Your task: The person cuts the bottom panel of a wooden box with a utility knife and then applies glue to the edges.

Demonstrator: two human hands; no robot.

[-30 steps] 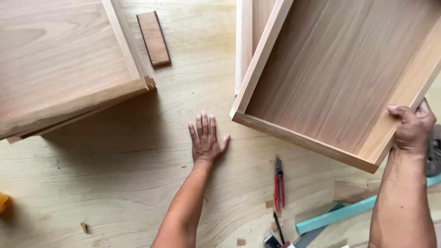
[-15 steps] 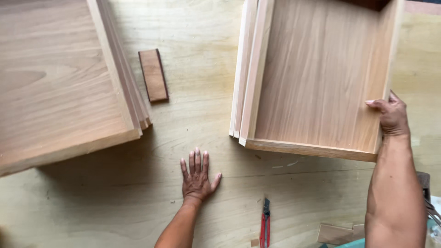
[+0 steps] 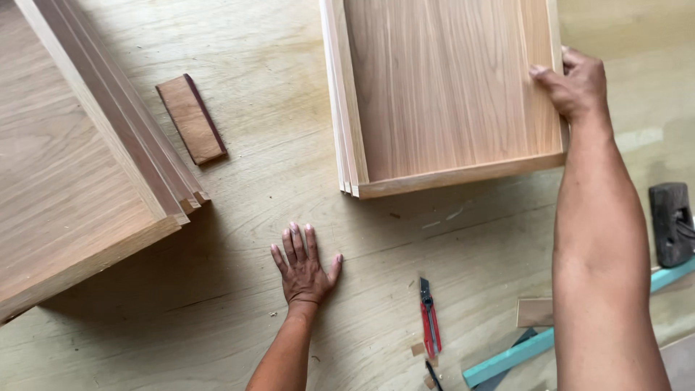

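Right hand (image 3: 575,87) grips the right edge of the wooden drawer box (image 3: 441,94) up top; left hand (image 3: 304,264) lies flat and spread, holding nothing, on open plywood floor (image 3: 289,166) below it.

A woodworking workshop: bare wooden panels (image 3: 79,181) and an unfinished wooden drawer box (image 3: 441,94) lie on a plywood bench (image 3: 275,166), with a red utility knife (image 3: 430,326) near the box among wood chips.
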